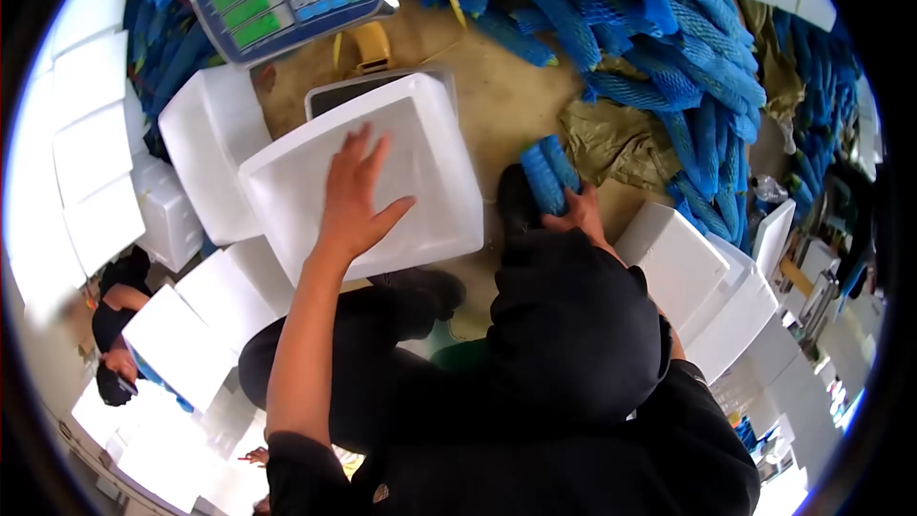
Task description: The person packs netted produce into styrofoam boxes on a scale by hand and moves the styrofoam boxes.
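1. Bundle point(544, 172): blue-netted, located at the floor point(492, 57), beyond the right edge of the box point(411, 162), between the right shoe point(516, 199) and the brown sack point(626, 143).
2. Right hand point(579, 214): clamped on the bundle's near end.
3. Left hand point(355, 196): open, fingers spread, over the box interior, well apart from the bundle. Contact with the box cannot be determined.
4. Hands: apart.
5. Scale display point(291, 2): beyond the box's far edge.
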The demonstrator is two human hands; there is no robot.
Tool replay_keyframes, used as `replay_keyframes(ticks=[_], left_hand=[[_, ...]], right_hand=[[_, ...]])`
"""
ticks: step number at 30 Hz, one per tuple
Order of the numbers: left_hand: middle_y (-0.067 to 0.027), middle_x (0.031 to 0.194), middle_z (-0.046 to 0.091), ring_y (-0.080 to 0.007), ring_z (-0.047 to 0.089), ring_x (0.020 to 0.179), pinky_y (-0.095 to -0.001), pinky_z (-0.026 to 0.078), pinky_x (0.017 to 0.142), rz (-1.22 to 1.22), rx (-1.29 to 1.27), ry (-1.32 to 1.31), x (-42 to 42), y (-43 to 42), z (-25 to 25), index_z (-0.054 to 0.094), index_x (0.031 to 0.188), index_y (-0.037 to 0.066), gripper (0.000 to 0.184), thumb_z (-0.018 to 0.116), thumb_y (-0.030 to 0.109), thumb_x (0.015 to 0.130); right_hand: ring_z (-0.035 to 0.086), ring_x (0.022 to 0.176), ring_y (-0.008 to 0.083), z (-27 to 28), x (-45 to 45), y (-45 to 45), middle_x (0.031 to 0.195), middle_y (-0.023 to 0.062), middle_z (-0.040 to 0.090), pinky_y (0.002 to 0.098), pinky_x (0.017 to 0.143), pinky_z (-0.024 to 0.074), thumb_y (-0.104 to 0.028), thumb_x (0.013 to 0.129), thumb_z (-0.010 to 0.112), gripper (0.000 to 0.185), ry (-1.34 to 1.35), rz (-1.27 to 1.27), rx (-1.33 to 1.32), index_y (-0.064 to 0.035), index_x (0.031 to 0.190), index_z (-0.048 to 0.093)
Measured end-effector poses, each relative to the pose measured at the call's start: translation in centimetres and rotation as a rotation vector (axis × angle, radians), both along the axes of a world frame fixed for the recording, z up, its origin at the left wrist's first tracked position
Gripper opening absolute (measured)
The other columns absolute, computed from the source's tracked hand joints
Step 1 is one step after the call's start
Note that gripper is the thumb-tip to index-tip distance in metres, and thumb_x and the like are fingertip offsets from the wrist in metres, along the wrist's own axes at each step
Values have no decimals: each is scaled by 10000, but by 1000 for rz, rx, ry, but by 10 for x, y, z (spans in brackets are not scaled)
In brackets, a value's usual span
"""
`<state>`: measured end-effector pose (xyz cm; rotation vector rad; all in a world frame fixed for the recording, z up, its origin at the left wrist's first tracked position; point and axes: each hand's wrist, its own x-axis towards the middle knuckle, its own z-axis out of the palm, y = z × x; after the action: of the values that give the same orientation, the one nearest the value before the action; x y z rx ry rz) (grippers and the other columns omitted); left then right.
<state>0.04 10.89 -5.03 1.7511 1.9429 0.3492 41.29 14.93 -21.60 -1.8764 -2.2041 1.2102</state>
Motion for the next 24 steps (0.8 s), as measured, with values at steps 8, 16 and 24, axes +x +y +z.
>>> replay_keyframes(ticks=[8,16,24], left_hand=[[-212,1468,621,-412,587,1338,-433,429,1202,106,-593,-370,-3,-50,30,641,1454,77,571,715,413,1000],[-202,1381,634,-421,638,1232,-488,520,1054,136,-312,-32,19,-81,14,579,1476,46,835,805,283,708],[-126,1183,731,-347,672,1149,-455,547,997,60,-120,51,8,-99,-15,703,1296,85,671,831,370,701]], right_hand=[[558,1256,432,136,-40,112,1359,265,491,508,1086,483,-454,744,831,751,380,45,-76,45,1288,692],[574,1318,450,277,-251,137,1483,287,519,502,1105,495,-536,743,816,868,349,988,-90,36,1381,677],[601,1312,417,187,-353,76,1397,229,641,474,1035,542,-517,768,788,689,70,1196,39,-48,1269,732]])
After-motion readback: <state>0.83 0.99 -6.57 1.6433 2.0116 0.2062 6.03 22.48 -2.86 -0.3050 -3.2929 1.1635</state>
